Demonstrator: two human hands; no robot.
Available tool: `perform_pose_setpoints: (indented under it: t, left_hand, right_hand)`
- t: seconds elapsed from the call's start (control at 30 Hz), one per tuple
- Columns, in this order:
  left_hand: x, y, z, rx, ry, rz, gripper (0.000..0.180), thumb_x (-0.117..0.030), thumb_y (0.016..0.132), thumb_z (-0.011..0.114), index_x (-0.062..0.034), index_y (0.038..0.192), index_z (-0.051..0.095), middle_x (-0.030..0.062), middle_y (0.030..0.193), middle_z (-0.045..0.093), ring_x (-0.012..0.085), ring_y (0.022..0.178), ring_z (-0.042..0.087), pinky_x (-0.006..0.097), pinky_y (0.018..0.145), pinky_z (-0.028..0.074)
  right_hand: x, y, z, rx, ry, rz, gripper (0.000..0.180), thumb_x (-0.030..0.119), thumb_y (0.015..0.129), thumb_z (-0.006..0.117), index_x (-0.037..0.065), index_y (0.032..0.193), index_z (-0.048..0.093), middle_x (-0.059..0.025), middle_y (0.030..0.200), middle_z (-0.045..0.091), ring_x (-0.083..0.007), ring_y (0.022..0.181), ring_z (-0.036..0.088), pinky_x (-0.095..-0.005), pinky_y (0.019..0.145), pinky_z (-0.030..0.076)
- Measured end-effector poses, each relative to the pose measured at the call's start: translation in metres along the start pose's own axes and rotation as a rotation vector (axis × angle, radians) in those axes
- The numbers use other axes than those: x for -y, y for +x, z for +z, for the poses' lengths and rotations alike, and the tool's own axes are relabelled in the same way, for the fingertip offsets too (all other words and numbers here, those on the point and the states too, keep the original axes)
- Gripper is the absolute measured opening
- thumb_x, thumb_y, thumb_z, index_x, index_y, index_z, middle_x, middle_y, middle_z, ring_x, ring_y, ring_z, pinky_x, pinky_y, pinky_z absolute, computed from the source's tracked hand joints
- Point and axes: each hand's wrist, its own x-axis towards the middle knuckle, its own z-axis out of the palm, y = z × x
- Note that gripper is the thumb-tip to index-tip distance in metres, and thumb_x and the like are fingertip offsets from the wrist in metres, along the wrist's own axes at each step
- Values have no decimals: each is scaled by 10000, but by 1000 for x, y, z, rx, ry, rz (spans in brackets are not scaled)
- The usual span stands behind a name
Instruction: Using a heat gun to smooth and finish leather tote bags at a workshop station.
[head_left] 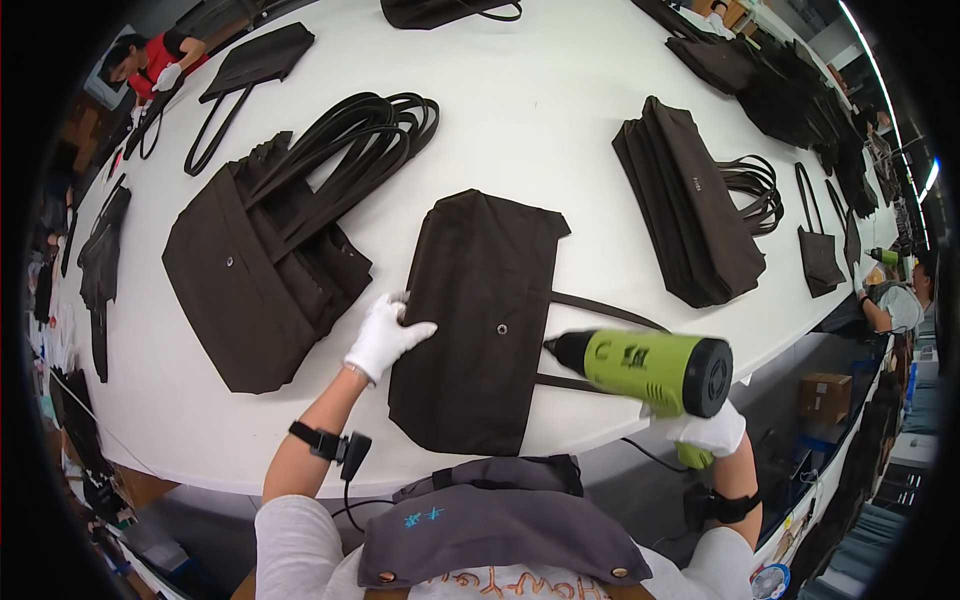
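In front of me a dark brown tote bag (470, 350) lies flat, its flap snap facing up and its straps stretching to the right. My left hand (385, 338), in a white glove, rests at the bag's left edge with the thumb spread over the fabric and the other fingers partly tucked at the edge. A green heat gun (645, 368) is gripped by the handle in my gloved right hand (705, 432). Its black nozzle points left, above the straps and close to the bag's right edge. The gun's body hides part of the straps.
A pile of brown bags (235, 270) with looped straps lies to the left, another stack (690, 205) to the right. More dark bags (790, 95) heap at the far right of the white table (520, 110). Co-workers (165, 60) work around the table. A cord trails below the gun.
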Motion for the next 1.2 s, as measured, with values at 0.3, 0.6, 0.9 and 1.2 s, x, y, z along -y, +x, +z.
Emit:
perform_pose_setpoints:
  t: [0.3,0.6,0.9,1.2]
  left_hand:
    - [11,-103,7,121,37,-143,419,-299,816,719,67,1013,666,139,844,705,178,759,666,316,733,517]
    - [24,-114,13,77,-223,-149,391,-294,868,677,67,1017,657,114,894,703,146,802,637,293,764,496]
    - [24,-111,4,150,-179,-152,422,-349,896,644,57,1007,667,83,896,701,125,817,624,281,762,490]
    - [29,-106,-6,232,-391,-273,420,-332,926,611,66,1056,644,54,968,682,115,862,602,257,805,473]
  right_hand:
    - [13,35,21,-202,-15,70,272,-15,652,677,-22,919,623,-67,780,618,-130,647,590,-262,581,499]
    - [3,36,45,-232,62,-92,323,-6,676,672,-27,990,600,-90,796,649,-153,643,628,-279,571,538]
    - [17,94,47,-307,221,-105,288,-47,682,666,-49,956,580,-106,786,633,-163,609,607,-280,560,530]
    - [44,134,94,-113,325,-172,374,-44,697,642,-44,1059,550,-110,844,630,-166,640,620,-269,553,516]
